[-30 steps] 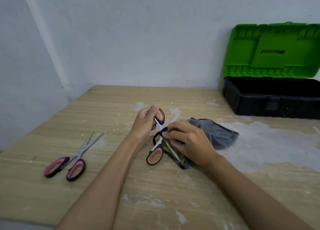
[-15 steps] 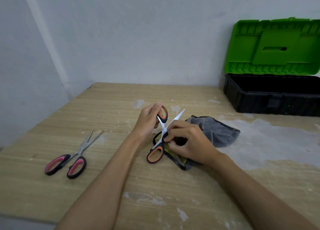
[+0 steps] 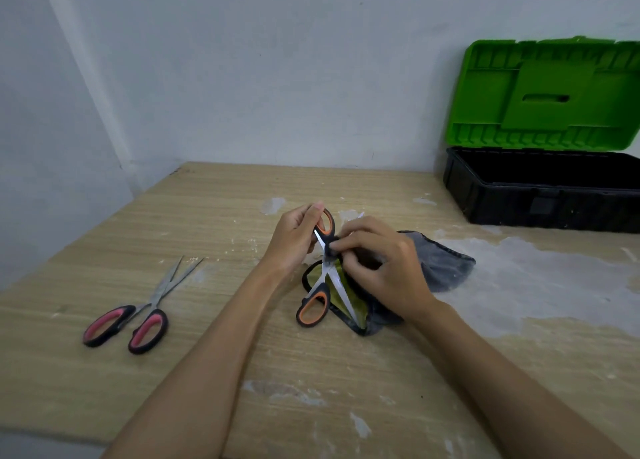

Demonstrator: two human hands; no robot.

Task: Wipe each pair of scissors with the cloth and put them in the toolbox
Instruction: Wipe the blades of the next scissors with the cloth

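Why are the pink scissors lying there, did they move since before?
No. The pink scissors lie at the same spot left of the stain on the table, blades toward the wall; only the camera shifted.

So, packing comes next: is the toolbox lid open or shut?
Open: the green plastic lid stands upright behind the black toolbox base.

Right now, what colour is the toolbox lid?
Bright green lid, seen in the head view.
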